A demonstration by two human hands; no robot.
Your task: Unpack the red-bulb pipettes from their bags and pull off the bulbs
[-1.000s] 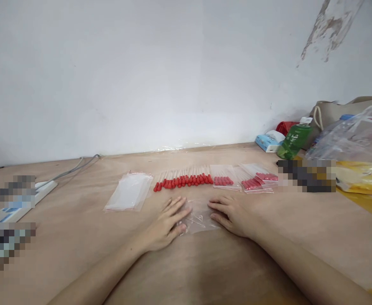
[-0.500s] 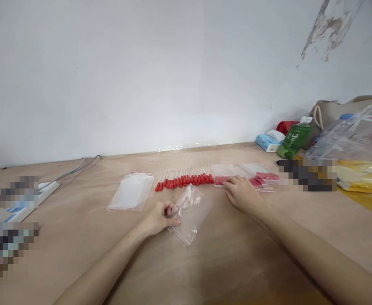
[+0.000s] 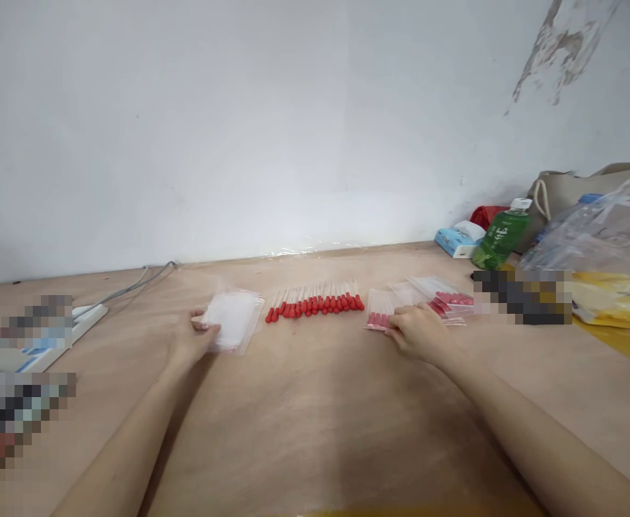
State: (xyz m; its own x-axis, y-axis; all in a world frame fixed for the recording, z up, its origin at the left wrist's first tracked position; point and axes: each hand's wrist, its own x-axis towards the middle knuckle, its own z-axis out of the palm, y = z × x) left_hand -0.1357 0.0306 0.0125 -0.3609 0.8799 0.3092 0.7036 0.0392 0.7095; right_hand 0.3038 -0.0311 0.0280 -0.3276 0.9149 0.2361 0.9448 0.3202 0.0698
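Observation:
My left hand (image 3: 199,339) is at the left edge of a stack of clear plastic zip bags (image 3: 233,319), thumb and fingers closed on a bag there. Part of that bag is hard to tell from the stack. My right hand (image 3: 417,332) has its curled fingertips on the edge of a small zip bag (image 3: 378,316) holding red-tipped sticks. It partly covers the pile of filled bags (image 3: 452,301). Between my hands lies a row of loose pale sticks with red, bulb-shaped tips (image 3: 315,305), tips towards me.
At the back right stand a green bottle (image 3: 503,233), a blue tissue pack (image 3: 457,240) and a beige bag (image 3: 589,187). A clear plastic bag (image 3: 605,230) rests farther right. A white power strip (image 3: 85,329) with a grey cable lies at left.
My left hand has carried the clear bag leftwards from the middle of the table to the stack. The nearest filled bag has shifted slightly towards me under my right hand.

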